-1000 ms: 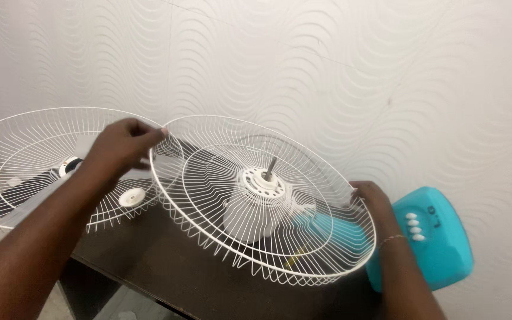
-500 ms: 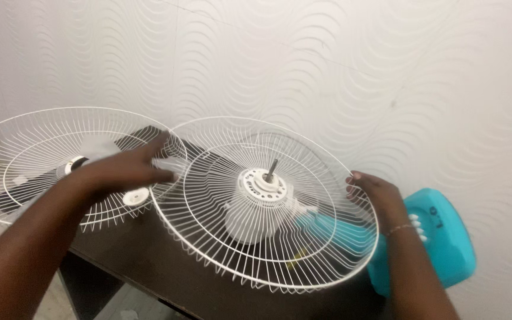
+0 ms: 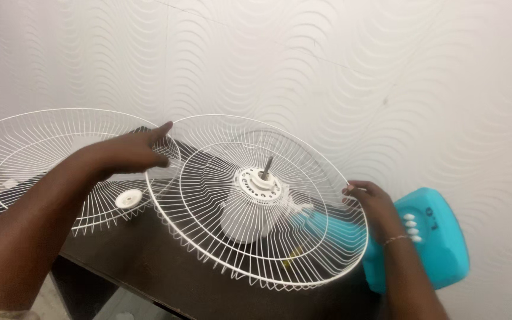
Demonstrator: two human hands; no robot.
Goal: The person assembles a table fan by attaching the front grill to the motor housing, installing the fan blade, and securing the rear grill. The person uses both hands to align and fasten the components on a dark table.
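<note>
1. At bench centre, I log the rear fan guard [image 3: 208, 237]: a white wire dish, tilted, seated around the white motor housing [image 3: 245, 216], from which the bare shaft [image 3: 266, 167] rises up and slightly right.
2. My right hand [image 3: 373, 204] is at the guard's right rim, fingers [image 3: 351, 189] curled on the outer wire in a narrow hold.
3. My left hand [image 3: 128, 153] is at the far-left rim, fingers [image 3: 160, 129] extended and fairly flat, touching the wire rather than gripping it. Both hands lie opposite each other across the guard, with the shaft midway.
4. Just left, overlapping that rim: a second white fan guard [image 3: 31, 148], lying dish-up; a small white round cap [image 3: 128, 198] rests beneath its wires.
5. Lower right: turquoise fan base [image 3: 440, 249] carrying a row of white oval buttons [image 3: 410, 227] and small dark markings beside them.
</note>
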